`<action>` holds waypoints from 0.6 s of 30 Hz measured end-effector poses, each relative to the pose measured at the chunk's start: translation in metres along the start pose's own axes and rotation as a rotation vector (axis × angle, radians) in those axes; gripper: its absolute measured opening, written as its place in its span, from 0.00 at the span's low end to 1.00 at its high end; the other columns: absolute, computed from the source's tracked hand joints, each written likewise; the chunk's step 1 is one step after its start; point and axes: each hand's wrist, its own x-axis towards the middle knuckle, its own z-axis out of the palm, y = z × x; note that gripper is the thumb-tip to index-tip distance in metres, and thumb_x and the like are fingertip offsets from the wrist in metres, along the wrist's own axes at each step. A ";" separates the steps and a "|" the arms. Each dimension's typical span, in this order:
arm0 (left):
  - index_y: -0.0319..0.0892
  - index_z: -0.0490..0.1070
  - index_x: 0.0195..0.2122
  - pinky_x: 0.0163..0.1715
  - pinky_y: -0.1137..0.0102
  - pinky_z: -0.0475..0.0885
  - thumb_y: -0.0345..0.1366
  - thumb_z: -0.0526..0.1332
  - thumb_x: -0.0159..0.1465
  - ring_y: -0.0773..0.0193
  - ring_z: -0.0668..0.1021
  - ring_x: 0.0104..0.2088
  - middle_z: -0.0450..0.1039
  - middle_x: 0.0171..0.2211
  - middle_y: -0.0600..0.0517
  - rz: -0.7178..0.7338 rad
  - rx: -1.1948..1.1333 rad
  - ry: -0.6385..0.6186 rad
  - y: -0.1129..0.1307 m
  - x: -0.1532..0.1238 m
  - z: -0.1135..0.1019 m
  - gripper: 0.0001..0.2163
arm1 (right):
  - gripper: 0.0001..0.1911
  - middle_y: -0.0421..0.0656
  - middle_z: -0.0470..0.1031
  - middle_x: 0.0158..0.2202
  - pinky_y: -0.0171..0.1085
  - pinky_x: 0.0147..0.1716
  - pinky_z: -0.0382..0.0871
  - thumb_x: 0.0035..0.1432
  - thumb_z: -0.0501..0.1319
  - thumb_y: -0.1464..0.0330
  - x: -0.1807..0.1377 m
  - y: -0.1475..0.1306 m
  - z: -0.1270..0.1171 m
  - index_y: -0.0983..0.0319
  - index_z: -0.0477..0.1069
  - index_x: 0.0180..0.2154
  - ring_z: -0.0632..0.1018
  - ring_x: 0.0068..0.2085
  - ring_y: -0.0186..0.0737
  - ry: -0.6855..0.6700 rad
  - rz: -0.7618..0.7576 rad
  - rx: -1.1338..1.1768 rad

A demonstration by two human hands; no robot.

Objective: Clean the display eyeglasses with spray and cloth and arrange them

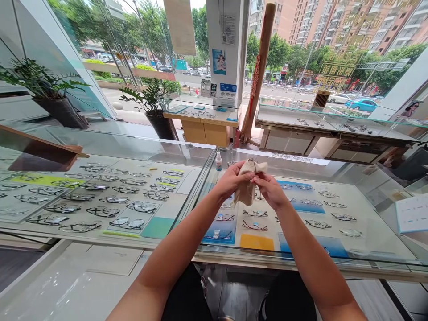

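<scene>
Both hands meet above a glass display counter (187, 196). My left hand (230, 180) is closed on a beige cloth (247, 189) that hangs down between the hands. My right hand (270, 189) pinches the same cloth from the right side; a thin pair of glasses (258, 195) seems wrapped in it, mostly hidden. A small white dropper bottle (218, 161) stands on the glass just left of my left hand. Under the glass lie several rows of spectacle frames (117, 196).
More glass counters (334, 120) stand behind, near the shop window. Potted plants (157, 107) sit at the left and centre back. A wooden post (259, 71) leans by a white pillar. A white card (413, 214) lies on the counter at far right.
</scene>
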 end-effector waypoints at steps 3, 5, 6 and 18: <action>0.39 0.77 0.37 0.32 0.72 0.69 0.51 0.81 0.55 0.68 0.75 0.28 0.76 0.30 0.53 0.071 0.058 0.097 -0.006 0.003 0.005 0.23 | 0.19 0.42 0.83 0.36 0.44 0.49 0.71 0.47 0.79 0.53 0.000 0.004 0.002 0.57 0.83 0.35 0.78 0.42 0.45 -0.003 0.036 -0.036; 0.39 0.75 0.33 0.29 0.73 0.66 0.56 0.79 0.56 0.69 0.72 0.26 0.74 0.26 0.54 0.102 0.086 0.141 -0.010 0.005 0.006 0.25 | 0.19 0.42 0.83 0.37 0.44 0.49 0.71 0.48 0.79 0.52 0.000 0.006 0.003 0.58 0.83 0.34 0.78 0.42 0.44 -0.009 0.035 -0.056; 0.39 0.74 0.32 0.28 0.72 0.65 0.58 0.78 0.57 0.69 0.71 0.25 0.73 0.25 0.54 0.106 0.091 0.157 -0.011 0.006 0.006 0.26 | 0.19 0.42 0.83 0.37 0.44 0.49 0.71 0.48 0.79 0.52 0.000 0.007 0.003 0.58 0.83 0.34 0.78 0.42 0.44 -0.010 0.035 -0.061; 0.37 0.80 0.39 0.35 0.69 0.74 0.61 0.77 0.57 0.59 0.82 0.33 0.79 0.29 0.50 0.011 -0.040 0.174 -0.010 0.010 -0.002 0.28 | 0.14 0.43 0.77 0.36 0.42 0.46 0.72 0.53 0.75 0.54 0.001 -0.008 -0.007 0.57 0.82 0.31 0.75 0.41 0.43 0.083 -0.085 -0.014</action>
